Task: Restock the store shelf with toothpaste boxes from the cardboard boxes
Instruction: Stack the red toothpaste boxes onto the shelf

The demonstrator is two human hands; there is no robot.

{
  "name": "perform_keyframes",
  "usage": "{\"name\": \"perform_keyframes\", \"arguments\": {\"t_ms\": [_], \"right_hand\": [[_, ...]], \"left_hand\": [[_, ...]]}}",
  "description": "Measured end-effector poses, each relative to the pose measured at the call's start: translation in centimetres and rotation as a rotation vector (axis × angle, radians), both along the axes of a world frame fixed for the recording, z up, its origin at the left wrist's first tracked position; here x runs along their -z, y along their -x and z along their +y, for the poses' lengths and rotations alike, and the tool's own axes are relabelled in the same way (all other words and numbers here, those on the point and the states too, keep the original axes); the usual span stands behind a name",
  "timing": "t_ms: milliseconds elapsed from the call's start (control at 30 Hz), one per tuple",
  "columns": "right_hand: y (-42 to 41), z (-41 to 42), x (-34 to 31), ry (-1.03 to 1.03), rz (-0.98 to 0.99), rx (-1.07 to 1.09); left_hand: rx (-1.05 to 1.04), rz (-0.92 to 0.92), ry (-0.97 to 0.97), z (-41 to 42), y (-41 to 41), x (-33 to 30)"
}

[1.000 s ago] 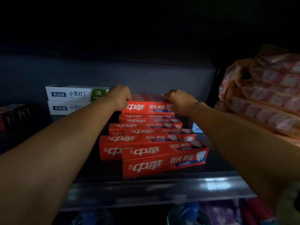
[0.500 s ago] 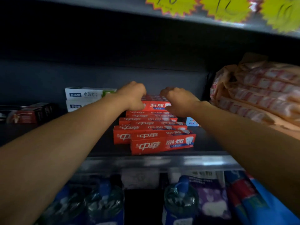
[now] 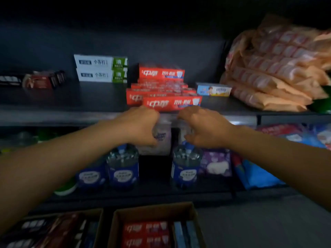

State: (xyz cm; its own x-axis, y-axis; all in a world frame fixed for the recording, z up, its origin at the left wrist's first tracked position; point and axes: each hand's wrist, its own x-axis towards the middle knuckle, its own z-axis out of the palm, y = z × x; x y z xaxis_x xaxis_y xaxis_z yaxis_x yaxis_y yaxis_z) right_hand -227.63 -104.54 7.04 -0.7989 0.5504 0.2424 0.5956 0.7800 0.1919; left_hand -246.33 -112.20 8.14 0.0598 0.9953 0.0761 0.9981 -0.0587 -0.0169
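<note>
Two hands out in front of the shelf, head view, dim and a bit blurred. Left hand sits just below the shelf's front edge, fingers loosely curled, nothing in them. Right hand beside it, fingers relaxed and spread a little, also holding nothing. Both are clear of the red toothpaste boxes, which are stacked near the middle of the shelf, running from the front edge back toward the rear wall (the front box slightly askew, the rear one raised highest).

Same shelf, left rear: two white-and-green toothpaste boxes stacked; dark boxes at the far left. Just right of the red stack, a small pale blue box. Orange wrapped packs piled at the right end.

Lower shelf: blue-labelled bottles under the hands, purple packs and blue packs to the right.

Bottom edge of view: cardboard box with more red toothpaste cartons inside; a second cardboard box to its left, contents too dark to tell.
</note>
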Motion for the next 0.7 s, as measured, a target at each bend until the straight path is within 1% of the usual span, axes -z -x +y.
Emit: {"name": "perform_keyframes", "arguments": {"t_ms": [167,367,467,567,700], "right_hand": [[-0.9,-2.2,9.0,0.14,-0.077,-0.053],[-1.0,-4.3,21.4,0.363,-0.228,-0.105],[-0.3,-5.1,26.8,0.499,-0.226,-0.131],[0.4,-6.3,31.6,0.586,-0.274,-0.135],[1.0,-7.8,35.9,0.682,-0.363,-0.185]], "left_hand": [[0.037,-0.002,0.185,-1.6,-0.8,9.8],[0.068,-0.113,0.448,-3.6,-1.6,21.0],[0.044,-0.16,0.532,-4.3,-0.6,26.0],[0.027,-0.204,0.625,-5.4,0.3,29.7],[0.024,-0.22,0.678,-6.4,0.8,32.6]]}}
